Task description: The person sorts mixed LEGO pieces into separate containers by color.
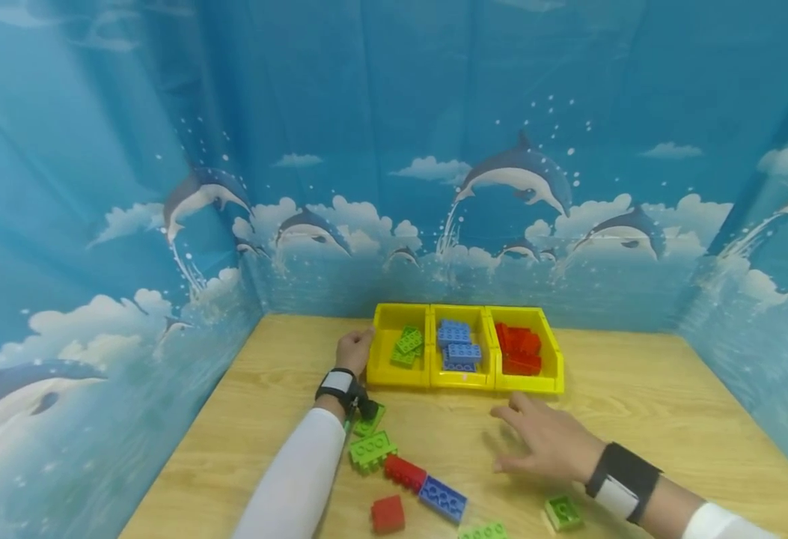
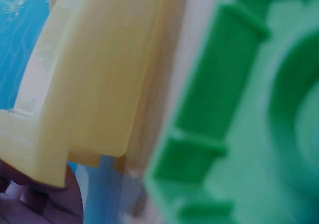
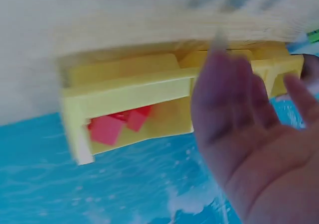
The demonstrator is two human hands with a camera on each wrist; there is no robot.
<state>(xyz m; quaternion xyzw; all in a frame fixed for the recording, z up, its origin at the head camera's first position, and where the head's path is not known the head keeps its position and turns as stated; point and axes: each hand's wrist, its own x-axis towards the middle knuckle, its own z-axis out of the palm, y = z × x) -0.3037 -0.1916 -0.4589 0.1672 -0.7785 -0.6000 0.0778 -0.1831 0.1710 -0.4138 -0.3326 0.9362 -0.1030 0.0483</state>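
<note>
Three yellow bins (image 1: 463,380) stand joined in a row at the table's back. At the left end, my left hand (image 1: 353,350) grips the outer side of the row, fingers curled at the wall; in the left wrist view the hand (image 2: 42,199) shows at the bin's corner (image 2: 99,84). My right hand (image 1: 545,438), fingers spread and holding nothing, hovers in front of the right bin. Green bricks (image 1: 407,344) lie in the left bin, blue bricks (image 1: 457,344) in the middle one and red bricks (image 1: 519,350) in the right one.
Between my forearms lie loose bricks: a green brick (image 1: 372,451), a red brick (image 1: 405,473) end to end with a blue brick (image 1: 443,498), and another red brick (image 1: 388,515). A small green brick (image 1: 563,513) lies below my right hand. A dolphin-print curtain (image 1: 400,150) surrounds the table.
</note>
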